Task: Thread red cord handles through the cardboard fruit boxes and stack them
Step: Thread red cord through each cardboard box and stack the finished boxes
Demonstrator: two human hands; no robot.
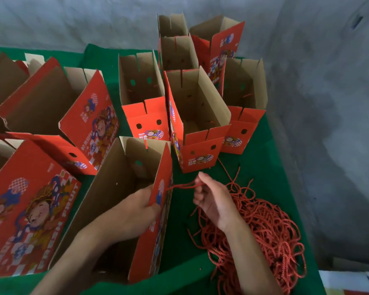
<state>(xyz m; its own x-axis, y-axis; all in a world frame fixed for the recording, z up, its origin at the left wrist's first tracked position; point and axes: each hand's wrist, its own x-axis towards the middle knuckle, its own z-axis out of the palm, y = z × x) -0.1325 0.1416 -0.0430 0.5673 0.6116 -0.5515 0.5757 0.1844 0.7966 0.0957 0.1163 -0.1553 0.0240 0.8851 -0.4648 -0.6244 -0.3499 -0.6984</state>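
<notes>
An open red fruit box (115,188) stands in front of me, brown inside, printed outside. My left hand (136,211) reaches into it and grips its right wall from the inside. My right hand (213,199) is outside that wall and pinches a red cord (180,185) that runs from the wall to my fingers. A heap of loose red cords (271,235) lies on the green cloth under my right forearm.
Several open red boxes (197,118) stand upright at the back and middle of the green table (260,165). More boxes (51,116) lean on the left. Grey concrete floor lies beyond the table's right edge.
</notes>
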